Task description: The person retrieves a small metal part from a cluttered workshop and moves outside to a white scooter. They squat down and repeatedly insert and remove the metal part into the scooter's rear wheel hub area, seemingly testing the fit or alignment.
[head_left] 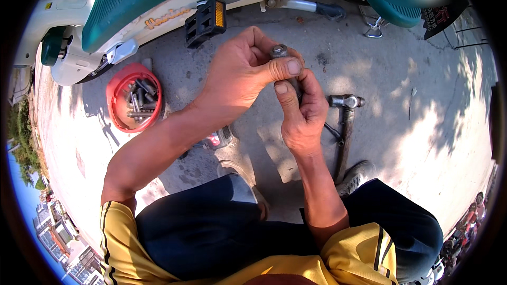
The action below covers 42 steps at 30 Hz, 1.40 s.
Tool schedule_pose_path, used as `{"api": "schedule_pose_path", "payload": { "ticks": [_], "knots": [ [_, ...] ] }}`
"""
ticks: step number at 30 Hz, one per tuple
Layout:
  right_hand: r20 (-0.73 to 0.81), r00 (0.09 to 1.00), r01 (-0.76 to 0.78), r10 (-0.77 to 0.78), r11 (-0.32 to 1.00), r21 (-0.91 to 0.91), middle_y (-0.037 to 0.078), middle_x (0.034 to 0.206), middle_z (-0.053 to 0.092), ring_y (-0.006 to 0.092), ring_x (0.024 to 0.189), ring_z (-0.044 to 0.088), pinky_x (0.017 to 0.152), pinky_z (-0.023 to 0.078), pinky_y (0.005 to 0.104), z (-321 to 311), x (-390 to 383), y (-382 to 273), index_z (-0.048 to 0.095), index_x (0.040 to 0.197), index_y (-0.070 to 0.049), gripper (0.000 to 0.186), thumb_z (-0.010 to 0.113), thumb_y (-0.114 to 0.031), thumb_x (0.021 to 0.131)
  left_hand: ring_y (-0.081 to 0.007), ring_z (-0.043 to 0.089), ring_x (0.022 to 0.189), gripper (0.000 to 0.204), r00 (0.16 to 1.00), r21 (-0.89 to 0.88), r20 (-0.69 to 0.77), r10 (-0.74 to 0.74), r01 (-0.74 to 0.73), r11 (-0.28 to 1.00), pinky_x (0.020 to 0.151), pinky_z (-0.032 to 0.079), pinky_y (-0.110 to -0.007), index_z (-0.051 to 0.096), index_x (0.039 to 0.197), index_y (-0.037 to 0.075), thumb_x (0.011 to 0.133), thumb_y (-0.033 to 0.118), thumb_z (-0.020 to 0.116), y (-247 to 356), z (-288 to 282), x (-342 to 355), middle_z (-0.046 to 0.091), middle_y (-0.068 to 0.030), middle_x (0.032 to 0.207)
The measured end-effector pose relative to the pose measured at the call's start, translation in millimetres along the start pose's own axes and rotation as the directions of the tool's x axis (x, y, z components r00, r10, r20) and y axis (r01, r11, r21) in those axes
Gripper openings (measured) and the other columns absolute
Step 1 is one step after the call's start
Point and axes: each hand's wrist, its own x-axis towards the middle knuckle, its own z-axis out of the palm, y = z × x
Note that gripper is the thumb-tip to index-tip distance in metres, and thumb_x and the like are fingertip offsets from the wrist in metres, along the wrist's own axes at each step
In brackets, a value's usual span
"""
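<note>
Both my hands meet in front of the scooter and hold a short dark metal cylinder [279, 51] with a round end. My left hand [237, 71] is closed on it, thumb pressed along its side. Just below, my right hand [303, 106] pinches its lower part, thumb bent and fingers curled. Much of the cylinder is hidden by the fingers. A black pedal [205, 25] with an orange reflector sits beyond my left hand, apart from it. To the right of my right hand, a hammer [346, 132] with a wooden handle lies on the ground.
At left, a red bowl-shaped container [112, 100] holds several metal cylinders [140, 100]. A white and green scooter [174, 2] stands along the far side, with another [396, 5] at far right. A thin dark tool [332, 131] lies beside the hammer. My shoe [359, 177] is near its handle.
</note>
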Motion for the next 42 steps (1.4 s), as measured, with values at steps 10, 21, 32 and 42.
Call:
{"api": "schedule_pose_path", "payload": {
  "ticks": [10,21,32,42],
  "knots": [
    [0.111,0.964,-0.266,0.242,0.853,0.449,-0.001,0.078,0.052,0.007,0.065,0.042,0.059,0.033,0.0242,-9.4,2.9,-1.0,0.061,0.115,0.001,0.023,0.064,-0.018,0.103,-0.0246,0.065,0.114,0.035,0.97,-0.285,0.241,-0.023,0.094,0.954,0.099,0.053,-0.038,0.058,0.124,0.0,0.099,0.023,0.069,0.0,-0.9,8.4,0.067,-0.02,0.125],
    [0.153,0.913,-0.39,0.378,0.699,0.599,-0.004,0.069,0.049,0.0051,0.056,0.038,0.051,0.03,0.0229,-0.2,8.3,-6.3,0.061,0.111,-0.003,0.018,0.061,-0.02,0.104,-0.0282,0.056,0.131,0.05,0.97,-0.399,0.242,-0.01,0.109,0.911,0.11,0.045,-0.044,0.053,0.138,-0.003,0.104,0.034,0.06,-2.1,-6.2,18.9,0.06,-0.0243,0.137],
    [-0.127,0.988,0.065,-0.084,0.987,-0.149,-0.004,0.072,0.055,0.0017,0.06,0.043,0.052,0.033,0.0215,25.8,17.7,7.7,0.06,0.113,-0.001,0.014,0.061,-0.012,0.104,-0.0301,0.059,0.126,0.048,0.989,-0.158,0.041,-0.145,0.15,0.976,0.098,0.053,-0.045,0.056,0.13,0.001,0.101,0.038,0.065,-6.7,-17.4,30.5,0.062,-0.0232,0.133],
    [-0.102,0.98,-0.143,0.17,0.963,0.23,-0.003,0.075,0.056,0.0029,0.06,0.044,0.053,0.033,0.0204,28.6,21.9,-2.6,0.06,0.114,0.001,0.019,0.063,-0.015,0.103,-0.0293,0.061,0.121,0.038,0.976,-0.368,0.196,-0.099,0.166,0.915,0.098,0.054,-0.046,0.059,0.121,0.0,0.101,0.032,0.065,-7.8,-26.7,34.5,0.061,-0.0221,0.133]
  ]
}}
